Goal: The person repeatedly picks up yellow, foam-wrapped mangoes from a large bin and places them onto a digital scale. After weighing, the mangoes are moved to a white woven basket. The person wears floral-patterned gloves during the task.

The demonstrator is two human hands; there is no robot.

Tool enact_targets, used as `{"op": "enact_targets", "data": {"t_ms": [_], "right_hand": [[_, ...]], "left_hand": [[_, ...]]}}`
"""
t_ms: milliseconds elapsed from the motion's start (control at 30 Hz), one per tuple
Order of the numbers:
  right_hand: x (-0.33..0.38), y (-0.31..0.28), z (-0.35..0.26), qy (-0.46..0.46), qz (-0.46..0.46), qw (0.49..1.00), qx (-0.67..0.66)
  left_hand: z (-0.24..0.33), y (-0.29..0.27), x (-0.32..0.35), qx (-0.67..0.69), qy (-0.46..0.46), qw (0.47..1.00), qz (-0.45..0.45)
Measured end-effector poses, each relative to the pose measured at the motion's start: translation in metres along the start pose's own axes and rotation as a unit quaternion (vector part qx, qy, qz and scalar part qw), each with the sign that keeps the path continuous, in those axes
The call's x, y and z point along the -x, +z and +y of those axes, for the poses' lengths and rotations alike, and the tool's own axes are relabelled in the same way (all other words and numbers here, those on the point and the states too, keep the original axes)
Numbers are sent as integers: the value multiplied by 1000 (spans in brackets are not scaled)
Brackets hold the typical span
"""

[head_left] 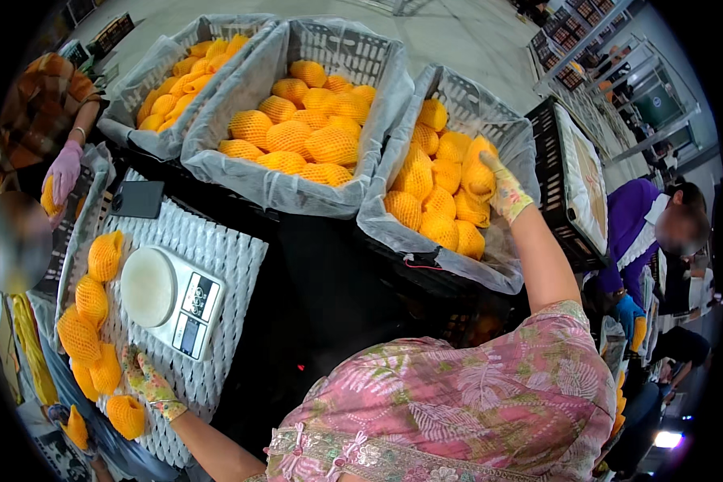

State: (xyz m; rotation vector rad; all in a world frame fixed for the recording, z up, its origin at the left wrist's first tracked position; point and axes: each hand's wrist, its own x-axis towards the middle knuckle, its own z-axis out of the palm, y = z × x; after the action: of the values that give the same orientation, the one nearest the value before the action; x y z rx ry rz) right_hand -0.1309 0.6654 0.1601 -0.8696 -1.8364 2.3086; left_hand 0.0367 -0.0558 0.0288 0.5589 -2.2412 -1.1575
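Note:
My right hand (pixel 510 193), in a flowered glove, grips a fruit in an orange foam net (pixel 479 167) over the right crate (pixel 450 257). Below it in that crate lie several more netted fruits (pixel 440 201). My left hand (pixel 151 384), gloved alike, rests with fingers stretched and nothing in them on a grey padded sheet (pixel 237 249). Just above it stands a white kitchen scale (pixel 197 297) with a round plate, which bears nothing. Beside the left hand, a row of netted fruits (pixel 91 301) runs along the sheet's left edge, one (pixel 126 416) close to my wrist.
Two more lined crates of netted fruit, middle (pixel 273 189) and left (pixel 149 145), stand ahead. A dark phone (pixel 137 199) lies on the sheet's far end. At left a co-worker's pink-gloved hand (pixel 64 169) holds a fruit; a person in purple (pixel 636 225) works at right beyond a black crate (pixel 574 213).

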Motion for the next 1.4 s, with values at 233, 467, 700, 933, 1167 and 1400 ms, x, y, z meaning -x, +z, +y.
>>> {"op": "enact_targets", "data": {"t_ms": [233,467,700,933,1167,1400], "right_hand": [[-16,-7,69,28,24,769,638],[-13,-8,56,78,-37,712,697],[-108,-38,15,-49,55,793,604],[-212,-39,80,-108,49,775,621],[-248,-102,76,-141,25,786,601],[-201,-101,76,-162,65,877,447]], "left_hand": [[-10,0,-4,-10,-5,1000,-13],[0,6,2,-23,-14,1000,-16],[7,9,3,-55,-25,998,-16],[26,-3,21,-257,-4,966,15],[78,25,-16,-167,63,974,138],[108,-11,-77,-424,11,875,234]]}}
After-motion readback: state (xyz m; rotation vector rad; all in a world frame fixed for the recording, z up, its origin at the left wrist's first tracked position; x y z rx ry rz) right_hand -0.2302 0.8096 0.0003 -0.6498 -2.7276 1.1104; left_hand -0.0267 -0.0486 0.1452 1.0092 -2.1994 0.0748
